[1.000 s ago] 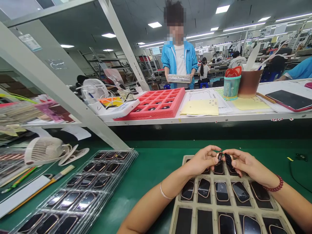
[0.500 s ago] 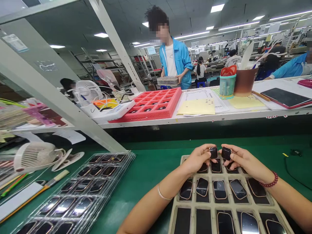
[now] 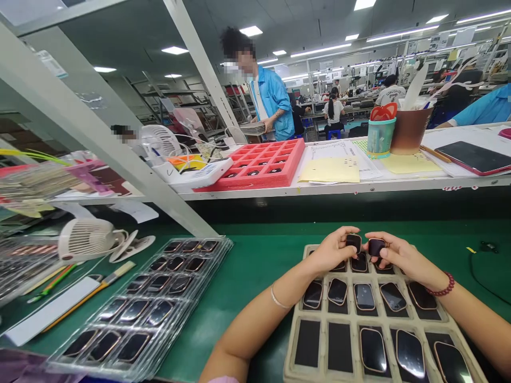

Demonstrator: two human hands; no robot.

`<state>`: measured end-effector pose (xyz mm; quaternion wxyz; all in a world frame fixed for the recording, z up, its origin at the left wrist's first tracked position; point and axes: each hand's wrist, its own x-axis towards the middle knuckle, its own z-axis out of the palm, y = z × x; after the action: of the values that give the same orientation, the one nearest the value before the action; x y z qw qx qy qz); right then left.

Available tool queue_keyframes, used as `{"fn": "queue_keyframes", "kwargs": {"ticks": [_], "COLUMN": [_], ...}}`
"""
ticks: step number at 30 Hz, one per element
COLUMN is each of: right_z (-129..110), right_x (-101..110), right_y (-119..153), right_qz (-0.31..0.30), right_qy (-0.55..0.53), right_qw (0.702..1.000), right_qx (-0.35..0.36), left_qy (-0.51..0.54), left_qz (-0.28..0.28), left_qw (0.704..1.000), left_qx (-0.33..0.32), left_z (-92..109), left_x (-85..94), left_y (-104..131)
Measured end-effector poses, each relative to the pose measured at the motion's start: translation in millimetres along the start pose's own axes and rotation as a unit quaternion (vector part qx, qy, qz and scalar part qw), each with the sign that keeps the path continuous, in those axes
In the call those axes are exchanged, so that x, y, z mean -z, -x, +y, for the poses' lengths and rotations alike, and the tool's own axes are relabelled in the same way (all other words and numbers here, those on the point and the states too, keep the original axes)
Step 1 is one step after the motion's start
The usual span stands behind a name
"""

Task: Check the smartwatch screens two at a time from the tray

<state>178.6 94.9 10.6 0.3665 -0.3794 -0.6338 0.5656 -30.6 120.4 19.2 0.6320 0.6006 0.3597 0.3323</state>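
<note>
Above the back row of a beige compartment tray (image 3: 322,324), my left hand (image 3: 333,249) grips a dark square watch-like piece (image 3: 353,243) with a gold rim. Close beside it, my right hand (image 3: 403,258) pinches a similar dark piece (image 3: 376,247). The two pieces are apart, with a small gap between them. Below the hands, more gold-rimmed dark pieces lie in the tray, and two front-left compartments show only black bottoms. Fingers and wrists partly hide the back row.
Stacked clear trays (image 3: 159,330) of dark pieces lie left on the green mat (image 3: 239,276). A small fan (image 3: 85,239) and a brush (image 3: 120,270) are farther left. A shelf holds a red foam tray (image 3: 295,165), papers and cups. A person in blue (image 3: 275,96) stands behind.
The view has shifted, so the bench items sit farther right. My hands still hold the two pieces, now turned slightly differently. The person in blue has turned and leans to the left with the stack.
</note>
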Motion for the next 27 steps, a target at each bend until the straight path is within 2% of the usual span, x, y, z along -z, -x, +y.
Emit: {"fn": "queue_keyframes", "kwargs": {"ticks": [3,6,8,10,12,14,16,19,21,24,27], "right_z": [0,-11,-22,-32,-38,-38,-38,-41,-47,-51,-47], "right_x": [2,-8,-26,-54,-84,-107,-118,-108,-91,-69,-60], "right_y": [2,12,24,35,45,52,56,60,66,79,98], "right_qz": [0.009,0.038,0.037,0.009,-0.031,-0.053,-0.06,-0.072,-0.087,-0.099,-0.083], "right_qy": [0.005,0.074,0.183,0.283,0.309,0.361,0.419,0.494,0.551,0.633,0.668], "right_qw": [1.0,0.996,0.98,0.954,0.947,0.927,0.899,0.855,0.822,0.766,0.74], "right_qx": [-0.009,0.021,0.066,0.093,0.084,0.087,0.115,0.141,0.117,0.048,0.016], "left_qy": [-0.023,-0.11,-0.214,-0.309,-0.376,-0.431,-0.479,-0.515,-0.517,-0.524,-0.542], "left_qz": [0.024,0.039,0.021,-0.009,-0.035,-0.053,-0.052,-0.033,-0.041,-0.094,-0.157], "left_qw": [0.999,0.992,0.975,0.949,0.924,0.898,0.873,0.852,0.848,0.832,0.804], "left_qx": [-0.011,-0.041,-0.063,-0.056,-0.055,-0.067,-0.077,-0.085,-0.104,-0.154,-0.189], "left_z": [1,5,11,19,25,28,27,23,22,19,15], "left_x": [3.7,7.7,9.3,10.0,10.1,10.3,10.6,8.2,1.9,-16.0,-36.8], "left_y": [6,34,64,96,123,142,152,154,149,134,118]}}
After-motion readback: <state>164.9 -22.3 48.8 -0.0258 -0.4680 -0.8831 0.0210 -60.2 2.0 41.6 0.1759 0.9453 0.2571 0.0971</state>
